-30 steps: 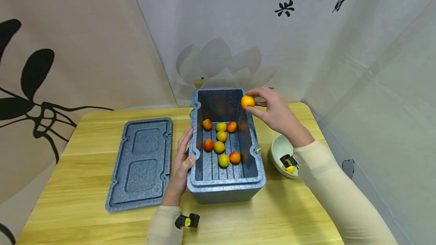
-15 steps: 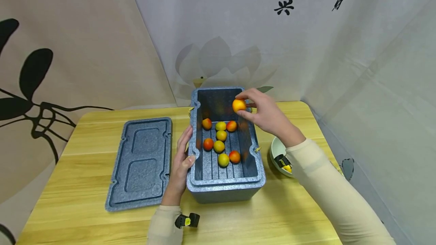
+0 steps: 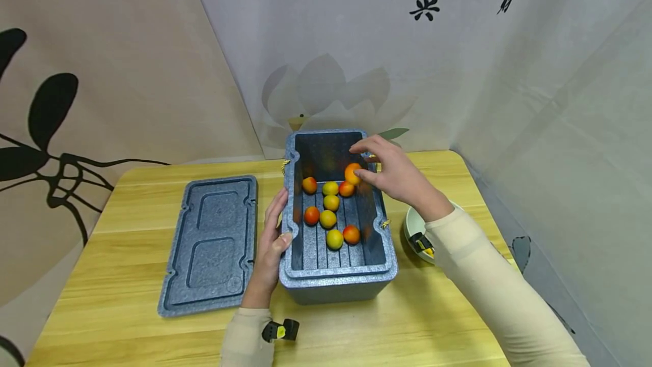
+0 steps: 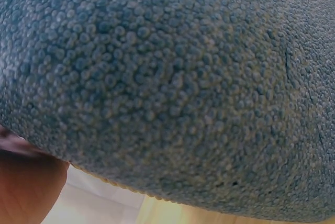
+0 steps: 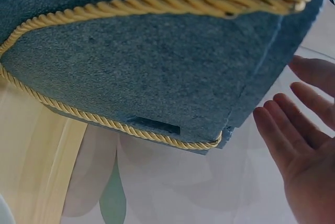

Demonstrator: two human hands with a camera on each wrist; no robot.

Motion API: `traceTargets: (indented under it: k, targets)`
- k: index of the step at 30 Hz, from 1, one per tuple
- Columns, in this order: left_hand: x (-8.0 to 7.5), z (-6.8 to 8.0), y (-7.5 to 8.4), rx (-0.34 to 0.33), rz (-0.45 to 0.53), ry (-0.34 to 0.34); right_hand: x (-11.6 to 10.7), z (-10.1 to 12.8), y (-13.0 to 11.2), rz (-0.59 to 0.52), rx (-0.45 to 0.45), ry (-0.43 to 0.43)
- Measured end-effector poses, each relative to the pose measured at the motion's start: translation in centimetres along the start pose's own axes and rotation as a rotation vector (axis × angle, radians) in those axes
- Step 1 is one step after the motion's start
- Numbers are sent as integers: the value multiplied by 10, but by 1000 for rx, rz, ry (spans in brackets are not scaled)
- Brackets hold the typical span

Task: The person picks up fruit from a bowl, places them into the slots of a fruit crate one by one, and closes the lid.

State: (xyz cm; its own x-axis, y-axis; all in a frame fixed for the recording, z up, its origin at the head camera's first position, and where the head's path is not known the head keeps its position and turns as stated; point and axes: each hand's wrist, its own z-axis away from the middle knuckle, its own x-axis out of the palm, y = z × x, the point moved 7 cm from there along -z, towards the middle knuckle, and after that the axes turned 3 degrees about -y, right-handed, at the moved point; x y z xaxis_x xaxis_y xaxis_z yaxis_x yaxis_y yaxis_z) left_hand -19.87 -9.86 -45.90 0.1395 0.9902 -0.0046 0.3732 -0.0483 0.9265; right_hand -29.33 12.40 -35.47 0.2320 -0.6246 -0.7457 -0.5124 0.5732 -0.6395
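A deep blue-grey foam box (image 3: 338, 286) stands uncovered on the table, with several small round yellow and red-orange fruits on its ribbed floor. My right hand (image 3: 394, 171) is over the box's far right side, thumb and fingers spread apart. Just below the fingertips is an orange round fruit (image 3: 351, 174), partly behind the thumb and out of the grip. In the right wrist view the fingers (image 5: 293, 130) hold nothing. My left hand (image 3: 269, 245) rests against the box's left outer wall, fingers straight, thumb at the rim; the wall (image 4: 172, 77) fills the left wrist view.
The box's grey lid (image 3: 214, 248) lies flat on the wooden table (image 3: 117, 254) to the left. A pale green bowl (image 3: 414, 224) with something yellow in it stands at right, partly under the right forearm. Yellow rope (image 5: 157, 5) runs along the box's side. Fabric hangs behind.
My right hand has moved left over the box and let go of the orange fruit, which has dropped below the fingertips. The left hand has stayed in place.
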Motion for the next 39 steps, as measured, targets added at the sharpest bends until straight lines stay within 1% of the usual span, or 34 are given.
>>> traceTargets:
  k: [9, 11, 16, 21, 28, 34, 39]
  targets:
    - [0, -1, 2, -6, 11, 3, -2, 4, 4, 27, 37, 16]
    - [0, -1, 3, -4, 16, 4, -3, 6, 6, 15, 51, 19]
    - [1, -1, 3, -10, 28, 4, -9, 14, 11, -49, 46, 55]
    - [0, 0, 3, -17, 30, 6, -22, 27, 21, -77, 45, 131]
    - [0, -2, 3, -19, 29, 6, -43, 47, 40, -51, 70, 238]
    - [0, -1, 3, -16, 25, 7, -50, 62, 54, -58, 92, 257]
    - [0, 1, 3, -18, 15, 10, -51, 81, 70, -32, 182, 251]
